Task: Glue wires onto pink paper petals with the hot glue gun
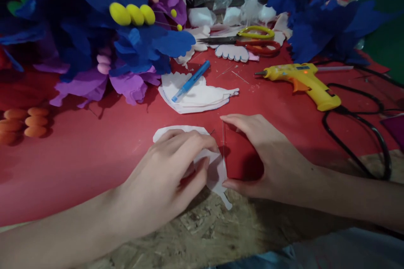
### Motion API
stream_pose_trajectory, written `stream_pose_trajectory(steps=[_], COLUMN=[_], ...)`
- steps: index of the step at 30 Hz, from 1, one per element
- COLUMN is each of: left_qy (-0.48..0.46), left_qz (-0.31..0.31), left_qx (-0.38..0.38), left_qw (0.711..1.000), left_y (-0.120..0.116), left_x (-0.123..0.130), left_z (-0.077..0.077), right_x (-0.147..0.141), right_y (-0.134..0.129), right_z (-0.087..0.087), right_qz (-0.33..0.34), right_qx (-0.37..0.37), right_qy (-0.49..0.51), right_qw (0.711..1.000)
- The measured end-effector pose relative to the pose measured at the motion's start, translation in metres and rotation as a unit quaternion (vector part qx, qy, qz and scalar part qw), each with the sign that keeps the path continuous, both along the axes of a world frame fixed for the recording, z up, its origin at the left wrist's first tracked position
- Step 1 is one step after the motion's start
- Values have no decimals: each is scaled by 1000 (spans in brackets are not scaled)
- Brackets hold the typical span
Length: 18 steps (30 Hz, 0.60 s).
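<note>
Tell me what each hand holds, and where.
The right hand holds a thin strand by its ends, between thumb and fingertip. The left hand overlaps a paper cutout; its grip is unclear.

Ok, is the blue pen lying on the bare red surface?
No, the blue pen lies on the cut white pieces.

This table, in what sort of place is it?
Probably a craft workshop: a yellow glue gun, scissors and blue paper-like petals are on the red surface.
</note>
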<state>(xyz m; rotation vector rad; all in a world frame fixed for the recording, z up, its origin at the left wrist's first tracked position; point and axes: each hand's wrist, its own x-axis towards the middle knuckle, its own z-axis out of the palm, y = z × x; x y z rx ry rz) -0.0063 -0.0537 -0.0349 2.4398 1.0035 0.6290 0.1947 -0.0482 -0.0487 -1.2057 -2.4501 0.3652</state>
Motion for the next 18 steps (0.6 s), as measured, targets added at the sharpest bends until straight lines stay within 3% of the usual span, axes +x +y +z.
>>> stream_pose_trajectory(steps=[5,10,15,18], left_qy=[34,130,161,119], left_qz=[3,34,36,16], left_qx=[94,214,239,211], left_qw=[995,968,957,970], left_y=[9,17,14,12], left_x=[-10,-19,-17,-17], left_z=[-1,1,1,0], right_x=[-3,-3,-4,-3], right_y=[-1,0,0,0], right_z=[-1,-1,-1,-1], right_qz=[-5,2,-7,-7], right_qx=[-4,10,-6,-17], right_qy=[-35,-39,-27,-17], right_qw=[999,999,1000,1000])
